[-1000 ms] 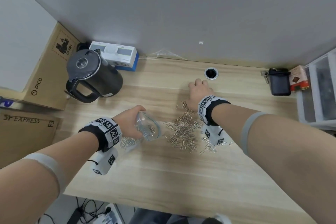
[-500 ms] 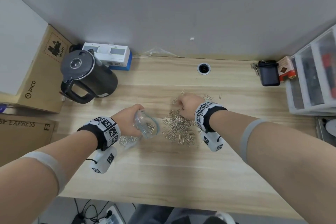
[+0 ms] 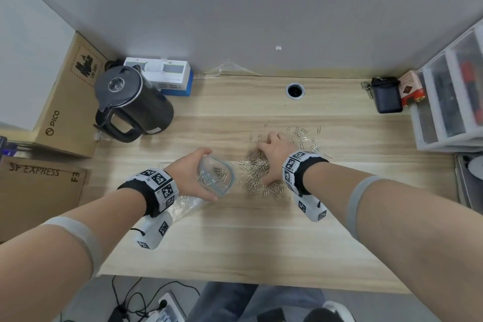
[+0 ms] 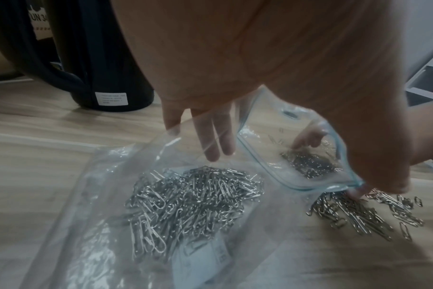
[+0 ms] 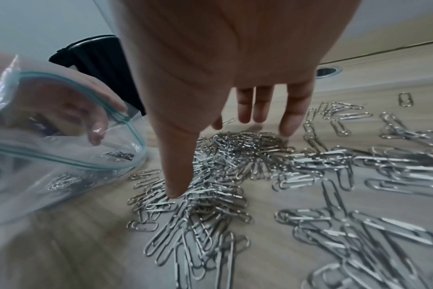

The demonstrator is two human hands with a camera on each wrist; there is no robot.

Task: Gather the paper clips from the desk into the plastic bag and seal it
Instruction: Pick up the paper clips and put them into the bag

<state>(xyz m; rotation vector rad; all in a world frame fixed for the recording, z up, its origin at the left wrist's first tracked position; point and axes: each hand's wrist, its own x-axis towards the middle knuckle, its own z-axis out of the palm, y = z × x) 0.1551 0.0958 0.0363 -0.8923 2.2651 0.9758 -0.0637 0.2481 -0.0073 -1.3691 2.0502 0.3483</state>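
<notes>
On the desk (image 3: 261, 230), right of centre: paper clips (image 3: 257, 170) lie in a loose heap, with strays scattered behind and to the right of it.
Bag: the plastic bag (image 4: 141, 211) lies on the wood with a good share of clips already inside; its mouth (image 3: 215, 174) is lifted and faces the heap.
Left hand (image 3: 188, 175): fingers are curled round the bag's rim, thumb on the near side, propping the zip edge into an open hoop.
Right hand (image 3: 273, 155): palm is down over the heap, fingers (image 5: 253, 105) straight and close together, thumb apart, touching clips but pinching none.
Step in hand: probably raking the heap toward the mouth.
Doing it well: keep the lower lip of the mouth flat against the wood so clips slide in rather than under; sweep with the side of the hand in one low pass.
Risk: tangled clips may drag out strays; collect the far ones afterwards.
Seal: not yet due.
</notes>
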